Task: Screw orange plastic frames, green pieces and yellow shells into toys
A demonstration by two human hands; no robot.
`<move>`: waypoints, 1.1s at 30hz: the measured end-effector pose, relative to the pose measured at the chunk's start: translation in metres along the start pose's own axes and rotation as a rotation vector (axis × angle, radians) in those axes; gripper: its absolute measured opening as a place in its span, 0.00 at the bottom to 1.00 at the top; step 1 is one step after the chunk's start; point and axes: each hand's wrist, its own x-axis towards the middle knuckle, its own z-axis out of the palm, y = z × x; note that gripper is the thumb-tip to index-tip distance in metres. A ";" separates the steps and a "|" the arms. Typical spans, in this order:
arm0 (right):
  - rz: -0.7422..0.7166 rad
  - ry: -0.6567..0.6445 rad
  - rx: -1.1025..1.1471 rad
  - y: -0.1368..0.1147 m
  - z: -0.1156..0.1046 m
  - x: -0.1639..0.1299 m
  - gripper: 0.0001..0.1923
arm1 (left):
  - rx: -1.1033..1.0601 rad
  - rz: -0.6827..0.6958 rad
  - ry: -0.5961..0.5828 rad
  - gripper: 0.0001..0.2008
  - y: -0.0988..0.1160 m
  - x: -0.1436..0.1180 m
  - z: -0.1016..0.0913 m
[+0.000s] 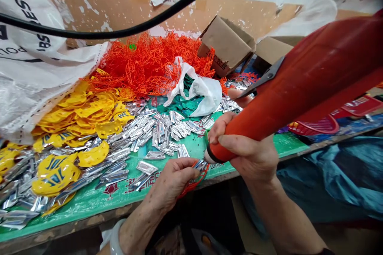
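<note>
A white sack (32, 48) cuts off the yellow pieces (80, 115) at far left. At the counter (89, 201) edge, the left hand (172, 181) pinches a silver strip (200, 164) on an orange frame (196, 181), mostly hidden by its fingers. The right hand (245, 147) grips a red tool (299, 87), whose tip is hard to make out and whose body runs out of view at right.

A worn brown wall panel (119, 4) backs a green-topped workbench (95, 201).

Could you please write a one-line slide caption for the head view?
Left hand holds a silver and orange part against the red tool gripped by the right hand.
</note>
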 end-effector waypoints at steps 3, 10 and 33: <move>0.015 -0.027 -0.021 0.002 -0.001 0.000 0.06 | -0.038 -0.022 -0.017 0.12 0.000 0.000 0.000; 0.044 -0.042 -0.025 0.005 -0.003 0.000 0.08 | -0.034 -0.032 -0.003 0.12 -0.002 0.001 0.000; -0.054 -0.052 0.160 0.002 0.000 0.006 0.06 | -0.160 -0.122 0.129 0.08 -0.009 -0.021 -0.005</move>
